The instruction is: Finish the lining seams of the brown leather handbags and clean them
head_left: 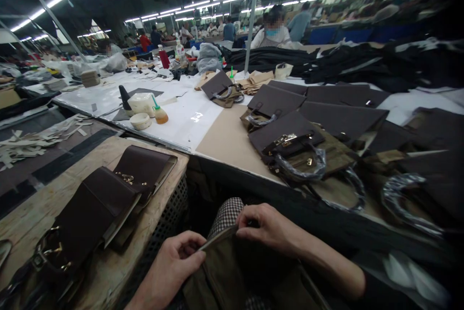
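Near the bottom, the left hand [173,262] pinches the top edge of a soft olive-brown bag piece [224,276] that lies on the person's lap. The right hand [266,227] grips the same edge, just to the right, fingers curled over it. Checked cloth [226,214] peeks out behind the bag.

On the left, dark brown leather flaps with gold clasps [119,189] lie on a worn wooden bench [47,204]. To the right, on the long table [224,138], sit many dark brown bags with wrapped handles [293,146]. Farther off on the left stands a small orange glue bottle with a green tip [159,113]. Far away, other people work at tables.
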### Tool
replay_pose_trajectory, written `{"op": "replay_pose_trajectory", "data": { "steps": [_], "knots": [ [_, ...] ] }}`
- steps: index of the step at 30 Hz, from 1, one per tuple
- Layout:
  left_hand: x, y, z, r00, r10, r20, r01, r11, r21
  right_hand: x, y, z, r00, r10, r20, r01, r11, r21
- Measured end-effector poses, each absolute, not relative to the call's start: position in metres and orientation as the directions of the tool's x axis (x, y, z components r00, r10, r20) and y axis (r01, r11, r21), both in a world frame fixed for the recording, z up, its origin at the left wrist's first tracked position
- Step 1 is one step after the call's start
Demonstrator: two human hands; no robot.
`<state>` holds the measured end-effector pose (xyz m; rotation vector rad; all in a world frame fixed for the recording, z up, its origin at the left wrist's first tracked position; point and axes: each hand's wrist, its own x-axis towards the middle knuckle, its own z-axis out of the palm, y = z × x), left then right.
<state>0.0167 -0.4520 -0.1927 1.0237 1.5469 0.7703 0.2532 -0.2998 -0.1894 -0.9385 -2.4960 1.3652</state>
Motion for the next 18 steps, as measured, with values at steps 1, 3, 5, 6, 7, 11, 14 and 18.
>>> {"op": "replay_pose_trajectory", "data": {
  "steps": [1, 3, 5, 6, 7, 11, 14, 18],
  "knots": [
    [0.017, -0.452, -0.193, -0.05, 0.905, -0.423, 0.212, 0.423, 0.881, 0.253, -0.3, -0.19, -0.781, 0.6, -0.171, 0.467, 0.381, -0.798],
    [0.017, -0.452, -0.194, -0.045, 0.904, -0.426, 0.213, 0.425, 0.88, 0.251, -0.302, -0.19, -0.764, 0.621, -0.175, 0.483, 0.371, -0.793],
    [0.018, -0.451, -0.194, -0.041, 0.904, -0.425, 0.214, 0.424, 0.88, 0.248, -0.303, -0.189, -0.754, 0.634, -0.169, 0.492, 0.375, -0.785],
    [0.018, -0.451, -0.194, -0.039, 0.905, -0.424, 0.216, 0.422, 0.88, 0.247, -0.304, -0.189, -0.748, 0.641, -0.172, 0.502, 0.377, -0.778],
    [0.018, -0.451, -0.194, -0.035, 0.905, -0.424, 0.219, 0.421, 0.88, 0.246, -0.305, -0.188, -0.739, 0.65, -0.178, 0.517, 0.377, -0.769],
    [0.02, -0.451, -0.192, -0.032, 0.905, -0.424, 0.237, 0.419, 0.876, 0.242, -0.307, -0.188, -0.704, 0.676, -0.217, 0.572, 0.359, -0.737],
    [0.02, -0.451, -0.193, -0.051, 0.901, -0.43, 0.251, 0.428, 0.868, 0.239, -0.309, -0.189, -0.693, 0.687, -0.216, 0.584, 0.36, -0.728],
    [0.017, -0.448, -0.202, -0.041, 0.914, -0.403, 0.261, 0.399, 0.879, 0.239, -0.31, -0.188, -0.69, 0.706, -0.158, 0.542, 0.36, -0.759]
  ]
}}
